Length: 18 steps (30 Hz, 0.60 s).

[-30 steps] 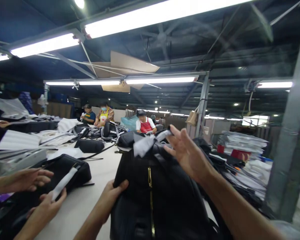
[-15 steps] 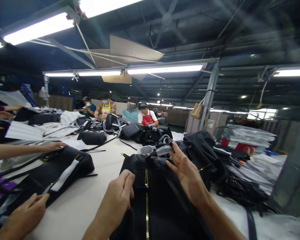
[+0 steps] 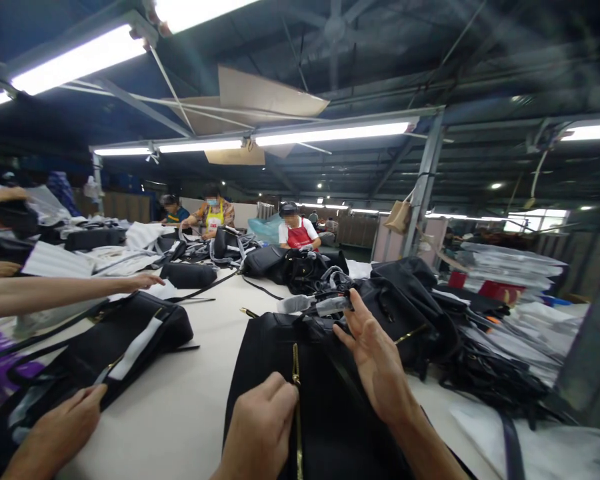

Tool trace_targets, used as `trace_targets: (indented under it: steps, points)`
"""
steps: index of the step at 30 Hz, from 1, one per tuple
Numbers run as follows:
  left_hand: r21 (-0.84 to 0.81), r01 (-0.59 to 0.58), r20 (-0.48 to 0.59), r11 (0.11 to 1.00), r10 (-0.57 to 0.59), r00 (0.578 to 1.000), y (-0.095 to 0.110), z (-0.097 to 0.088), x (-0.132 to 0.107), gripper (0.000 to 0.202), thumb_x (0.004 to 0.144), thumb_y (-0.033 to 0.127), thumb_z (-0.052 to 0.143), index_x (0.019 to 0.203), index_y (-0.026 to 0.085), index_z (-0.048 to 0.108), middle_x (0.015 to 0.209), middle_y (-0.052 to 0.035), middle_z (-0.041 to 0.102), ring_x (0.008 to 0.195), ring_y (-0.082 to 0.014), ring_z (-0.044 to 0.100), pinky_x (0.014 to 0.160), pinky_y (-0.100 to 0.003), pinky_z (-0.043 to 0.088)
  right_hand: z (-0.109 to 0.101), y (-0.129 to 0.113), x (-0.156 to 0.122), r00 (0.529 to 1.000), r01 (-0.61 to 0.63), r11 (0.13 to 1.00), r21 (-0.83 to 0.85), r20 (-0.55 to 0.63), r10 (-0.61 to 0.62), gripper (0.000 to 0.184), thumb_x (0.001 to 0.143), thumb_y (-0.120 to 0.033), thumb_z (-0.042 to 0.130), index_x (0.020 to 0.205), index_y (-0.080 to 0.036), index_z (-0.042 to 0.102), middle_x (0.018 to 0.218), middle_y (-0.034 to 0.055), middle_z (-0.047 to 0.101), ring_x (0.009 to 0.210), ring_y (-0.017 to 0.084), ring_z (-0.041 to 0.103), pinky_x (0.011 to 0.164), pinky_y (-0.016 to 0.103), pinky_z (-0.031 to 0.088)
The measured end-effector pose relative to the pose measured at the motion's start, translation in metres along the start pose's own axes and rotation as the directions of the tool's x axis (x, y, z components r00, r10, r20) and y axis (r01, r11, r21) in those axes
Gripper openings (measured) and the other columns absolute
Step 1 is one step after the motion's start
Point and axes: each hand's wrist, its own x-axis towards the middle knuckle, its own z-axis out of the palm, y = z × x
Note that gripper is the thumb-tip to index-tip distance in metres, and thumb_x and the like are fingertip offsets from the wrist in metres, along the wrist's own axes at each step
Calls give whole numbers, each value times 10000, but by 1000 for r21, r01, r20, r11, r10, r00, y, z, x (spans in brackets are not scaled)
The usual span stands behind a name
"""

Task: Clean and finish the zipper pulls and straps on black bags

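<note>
In front of me on the table lies a black bag (image 3: 325, 400) with a gold zipper (image 3: 299, 433) running down its face. My left hand (image 3: 263, 427) is closed in a pinch at the zipper pull (image 3: 296, 379), its fingertips partly hidden. My right hand (image 3: 377, 360) rests at the bag's upper right edge, fingers stretched out and thumb apart. Its fingertips reach the plastic-wrapped handle (image 3: 333, 305) at the top.
To the left, a co-worker's hands (image 3: 65, 427) handle another black bag (image 3: 130, 340) on the white table (image 3: 200, 380). More black bags (image 3: 405, 307) lie at the right, beside stacked plastic-wrapped packs (image 3: 513, 267). A metal post (image 3: 593, 360) stands far right. People (image 3: 299, 230) work across the table.
My left hand has moved right, onto the zipper, and the slider sits slightly lower. My right hand stays at the bag's upper edge. A co-worker's arm at left reaches farther over the other bag.
</note>
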Motion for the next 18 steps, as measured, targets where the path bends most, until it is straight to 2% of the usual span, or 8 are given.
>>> trace_targets:
  steps: [1, 2, 3, 5, 7, 11, 15, 18]
  points:
    - [50, -38, 7, 998, 38, 999, -1, 1, -3, 251, 875, 246, 420, 644, 214, 512, 710, -51, 599, 658, -189, 600, 613, -297, 432, -1, 3, -1, 1000, -9, 1000, 1, -10, 9, 479, 914, -545, 520, 1359, -369, 505, 1558, -25, 371, 1430, 247, 316, 1136, 512, 278]
    - [34, -2, 26, 999, 1, 1000, -1, 3, -4, 238, 870, 251, 424, 647, 215, 497, 703, -50, 602, 635, -186, 599, 589, -294, 433, -1, 5, -2, 1000, -16, 1000, 1, -20, 16, 486, 912, -546, 523, 1362, -362, 502, 1557, -18, 374, 1429, 251, 319, 1131, 518, 285]
    - [-37, 101, 57, 994, -99, 993, -2, 4, -5, 210, 863, 266, 431, 665, 217, 483, 682, -40, 601, 584, -173, 593, 538, -278, 426, -2, 7, -3, 999, -18, 1000, -1, -32, 18, 492, 911, -545, 526, 1365, -356, 500, 1554, -12, 380, 1427, 254, 321, 1126, 523, 292]
    - [-238, 376, 177, 895, -340, 923, -3, 4, -4, 158, 844, 305, 448, 711, 220, 456, 640, -16, 603, 465, -137, 560, 405, -228, 371, -3, 9, -5, 999, -10, 1000, -9, -53, 9, 500, 908, -538, 535, 1369, -346, 497, 1549, -8, 388, 1428, 256, 319, 1123, 528, 300]
    - [-369, 528, 304, 765, -438, 846, -3, 2, -1, 135, 810, 327, 476, 740, 214, 453, 621, -3, 617, 417, -119, 553, 322, -180, 297, -4, 9, -8, 997, 21, 999, -24, -70, -23, 510, 901, -521, 558, 1373, -340, 493, 1547, -14, 390, 1431, 257, 312, 1125, 527, 304]
    - [-471, 526, 327, 708, -414, 850, -1, -1, 2, 168, 682, 310, 603, 730, 191, 495, 678, -10, 658, 542, -131, 638, 329, -142, 353, -4, 9, -10, 991, 84, 995, -47, -103, -89, 489, 884, -501, 594, 1347, -360, 521, 1545, -48, 388, 1429, 263, 319, 1129, 526, 315]
    - [-534, 555, 342, 638, -437, 832, 2, -2, 5, 234, 624, 331, 652, 712, 189, 489, 639, 1, 673, 497, -109, 624, 353, -144, 411, -5, 12, -13, 985, 102, 994, -33, -134, -106, 448, 900, -495, 570, 1333, -383, 531, 1567, -65, 337, 1438, 257, 303, 1134, 517, 310]
    - [-519, 635, 442, 572, -457, 772, 5, -1, 4, 244, 657, 400, 600, 708, 202, 467, 576, -15, 688, 416, -110, 604, 318, -142, 385, -7, 14, -15, 986, 99, 995, -25, -133, -101, 462, 903, -487, 571, 1349, -379, 516, 1572, -59, 327, 1449, 257, 275, 1144, 520, 287]
